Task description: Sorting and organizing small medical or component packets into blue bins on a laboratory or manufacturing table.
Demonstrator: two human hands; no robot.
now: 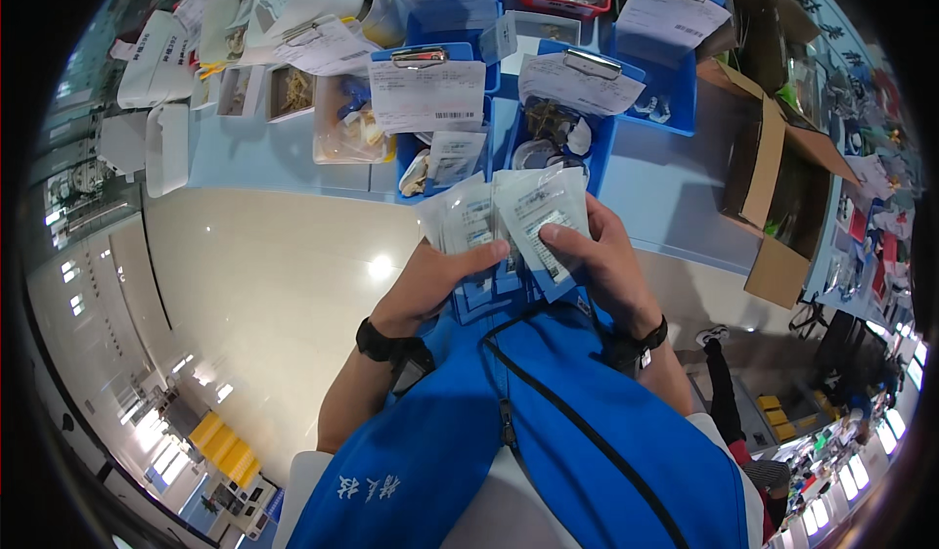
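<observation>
Close to my chest, my left hand point(426, 279) is closed on a fanned stack of flat white and blue packets point(467, 219), its thumb lying across the front. My right hand point(614, 263) pinches another flat packet point(543, 219), thumb on its face, beside and partly over the stack. The packets look sealed in thin clear film, with printed labels. Just beyond them stands a blue bin point(411, 179) with a similar packet point(456, 156) inside. To its right, another blue bin point(603, 153) holds small dark and clear parts.
Clipboards with paper sheets point(427, 95) rest across the bins on the light blue table point(675, 192). Open cardboard boxes point(773, 173) stand at the right. Small trays point(291, 91) and a clear tub point(342, 143) sit at the left. A person's leg point(722, 393) shows behind on the right.
</observation>
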